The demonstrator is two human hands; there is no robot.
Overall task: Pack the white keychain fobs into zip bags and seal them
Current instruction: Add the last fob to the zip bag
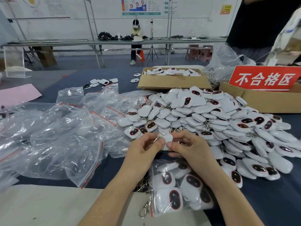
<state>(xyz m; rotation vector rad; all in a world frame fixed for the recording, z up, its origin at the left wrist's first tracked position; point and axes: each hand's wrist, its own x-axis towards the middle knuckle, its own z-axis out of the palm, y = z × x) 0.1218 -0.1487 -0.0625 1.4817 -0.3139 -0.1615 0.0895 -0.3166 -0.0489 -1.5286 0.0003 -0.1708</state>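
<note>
Both hands meet over the table's middle on one white keychain fob [167,139]. My left hand [145,148] pinches its left edge, where the metal clasp [157,137] sticks out. My right hand [189,147] pinches its right side. Behind and to the right lies a big pile of white fobs [219,121], many with dark oval faces. Below my hands lies a zip bag [177,188] holding several fobs, a metal clasp poking out at its lower left. Empty zip bags [65,137] with red seal strips are heaped on the left.
A cardboard box [172,81] holding more fobs stands behind the pile. Another box with a red sign [263,79] is at the right. A person in black [260,22] stands at the far right. Pink paper [17,94] lies far left. A pale mat [48,206] covers the near edge.
</note>
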